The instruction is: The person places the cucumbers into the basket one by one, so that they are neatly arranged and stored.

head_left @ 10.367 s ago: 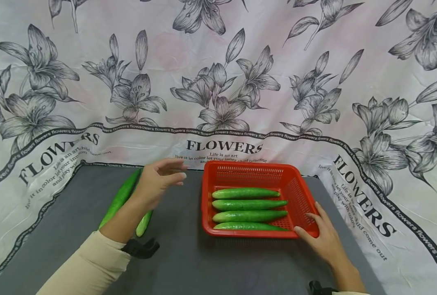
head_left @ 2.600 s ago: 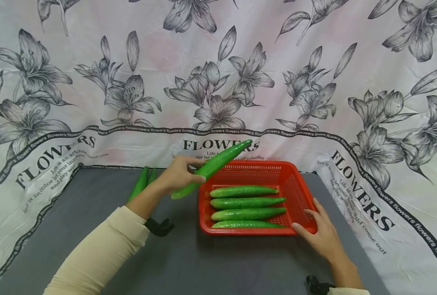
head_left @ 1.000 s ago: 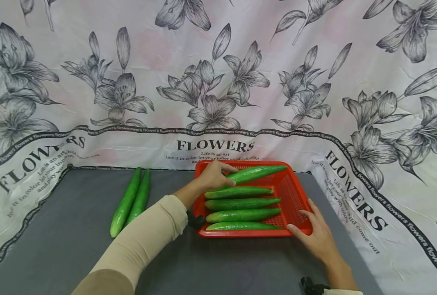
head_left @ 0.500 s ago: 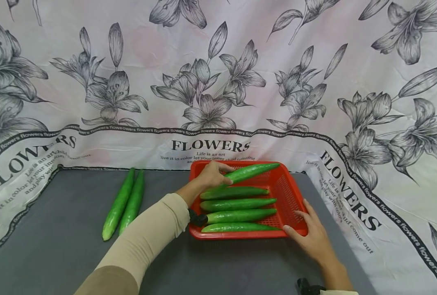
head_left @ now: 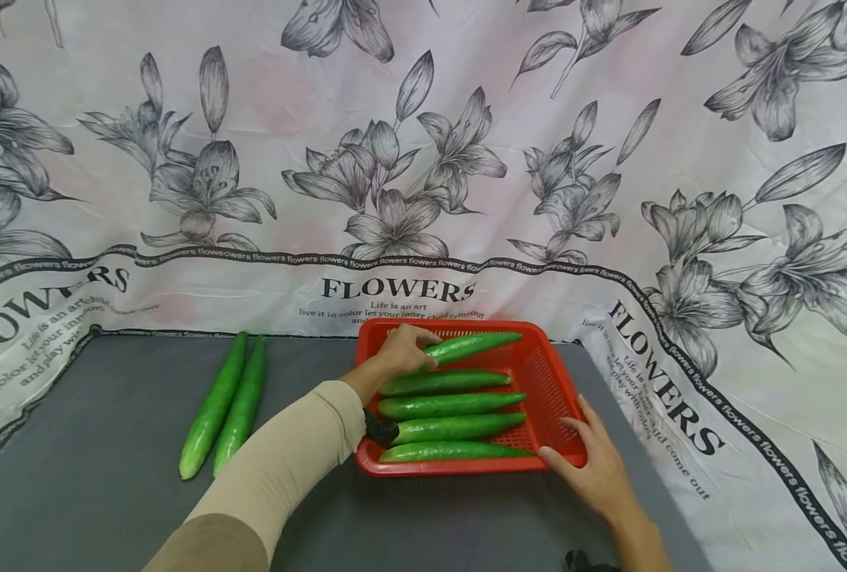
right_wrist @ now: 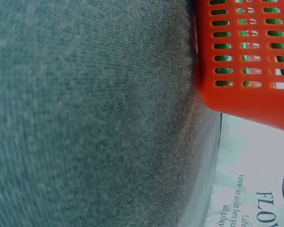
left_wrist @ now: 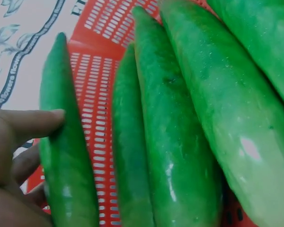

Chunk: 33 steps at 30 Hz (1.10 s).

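My left hand [head_left: 398, 353] pinches a green cucumber [head_left: 477, 345] at the back of the red plastic basket [head_left: 459, 467]. In the left wrist view, the index finger lies on top of this cucumber [left_wrist: 68, 161] and other fingers go under it. Several more cucumbers [head_left: 459, 429] lie side by side in the basket, in front of the held one. At the basket's front right corner my right hand [head_left: 595, 469] grips the rim, thumb at the front and fingers over the right side. Only a bit of that hand shows in the right wrist view, beside the basket wall [right_wrist: 246, 99].
Two cucumbers, one farther left [head_left: 212, 409] and one beside it [head_left: 243, 405], lie on the grey tabletop [head_left: 109, 445] left of the basket. A white flower-printed cloth [head_left: 366, 286] hangs behind the table and along its sides.
My left hand has carried the cucumber from the left into the basket and lowered it at the back, turning it closer to the others' direction. The right hand stays on the corner.
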Tool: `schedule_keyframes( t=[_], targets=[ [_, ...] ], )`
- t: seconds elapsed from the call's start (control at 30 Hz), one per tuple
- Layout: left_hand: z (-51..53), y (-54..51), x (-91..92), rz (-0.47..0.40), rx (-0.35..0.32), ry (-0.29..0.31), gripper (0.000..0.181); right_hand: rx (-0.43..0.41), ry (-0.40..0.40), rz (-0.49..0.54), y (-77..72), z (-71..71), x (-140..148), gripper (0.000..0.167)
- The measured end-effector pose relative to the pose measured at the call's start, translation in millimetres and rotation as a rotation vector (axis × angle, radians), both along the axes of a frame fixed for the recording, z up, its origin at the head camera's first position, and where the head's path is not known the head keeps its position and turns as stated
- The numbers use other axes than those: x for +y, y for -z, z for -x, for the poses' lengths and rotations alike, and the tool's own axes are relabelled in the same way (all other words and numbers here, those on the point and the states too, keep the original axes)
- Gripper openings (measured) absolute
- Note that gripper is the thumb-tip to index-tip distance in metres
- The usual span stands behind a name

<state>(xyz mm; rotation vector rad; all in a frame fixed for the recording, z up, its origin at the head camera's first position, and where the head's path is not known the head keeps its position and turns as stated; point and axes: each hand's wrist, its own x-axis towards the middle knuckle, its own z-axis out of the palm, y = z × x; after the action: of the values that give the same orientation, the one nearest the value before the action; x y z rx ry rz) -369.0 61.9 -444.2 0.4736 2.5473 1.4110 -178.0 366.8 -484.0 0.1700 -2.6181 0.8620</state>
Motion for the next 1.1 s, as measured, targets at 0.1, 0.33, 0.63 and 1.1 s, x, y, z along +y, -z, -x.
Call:
schedule_keyframes(
  t=[0.1, 0.33, 0.63, 1.1],
  targets=[
    [1.5, 3.0, 1.1, 0.032, 0.003, -0.013, 0.045, 0.003, 0.002, -0.003, -1.0, 0.2, 1, 0.053],
    [1.4, 6.5, -2.5, 0.040, -0.039, -0.038, 0.045, 0.015, 0.009, 0.006, -0.6, -0.7, -1, 0.051],
    [3.7, 10.4, -1.6, 0.117, -0.006, 0.031, 0.041, 0.002, 0.015, 0.008, -0.3, -1.4, -2, 0.052],
    [3.5, 11.3, -1.2, 0.207, 0.020, 0.059, 0.046, 0.002, 0.016, 0.013, -0.1, -1.1, -2, 0.052]
  ],
)
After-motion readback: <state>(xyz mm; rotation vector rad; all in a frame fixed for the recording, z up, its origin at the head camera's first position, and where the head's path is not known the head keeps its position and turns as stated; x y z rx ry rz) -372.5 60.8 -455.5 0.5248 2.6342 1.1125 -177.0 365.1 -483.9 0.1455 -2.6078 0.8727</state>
